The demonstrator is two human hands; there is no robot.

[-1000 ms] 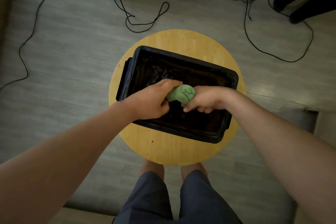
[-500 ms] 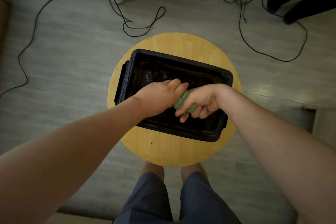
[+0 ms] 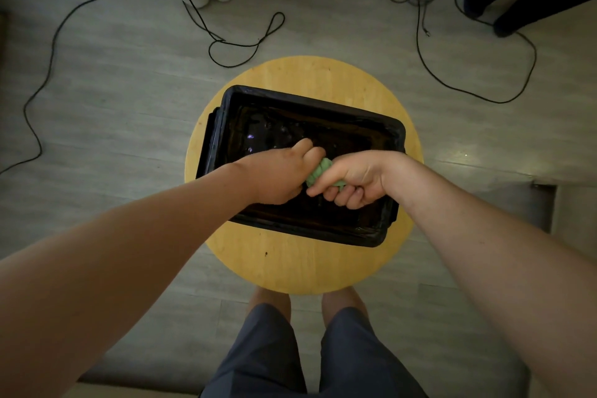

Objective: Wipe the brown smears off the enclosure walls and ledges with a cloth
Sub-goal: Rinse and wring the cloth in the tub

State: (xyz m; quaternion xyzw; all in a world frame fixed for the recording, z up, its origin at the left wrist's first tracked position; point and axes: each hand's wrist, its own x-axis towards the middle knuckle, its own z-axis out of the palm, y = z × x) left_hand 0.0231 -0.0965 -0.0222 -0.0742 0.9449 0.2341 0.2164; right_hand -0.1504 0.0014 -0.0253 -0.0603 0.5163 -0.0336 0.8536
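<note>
cloth: green cloth (image 3: 319,171), twisted into a tight rope, only a short ridged stretch showing between the two fists; it hangs over the middle of the tray's inside, clear of the rim.
left hand: left hand (image 3: 277,176) back up toward the camera, fingers folded down over the cloth's left end, clenched on it; the cloth's end is hidden under the knuckles.
right hand: right hand (image 3: 352,179) turned palm-side up, fingers (image 3: 344,197) curled round the cloth's right end, thumb laid along its near edge; clenched on it.
gap between fists: almost none, knuckles nearly meet over the twist.
enclosure: black tray (image 3: 323,108), rectangular, low walls with a rolled rim, set at a slight angle on the table; bottom dark and glossy with small wet glints at the far left. smears cannot be made out in the dim light.
table: round wooden table (image 3: 290,265), tray sits across its middle.
floor: grey plank floor (image 3: 113,81) with a looped black cable (image 3: 245,45) beyond the table, more cables at far right.
person: standing at the near edge, dark shorts (image 3: 268,352).
</note>
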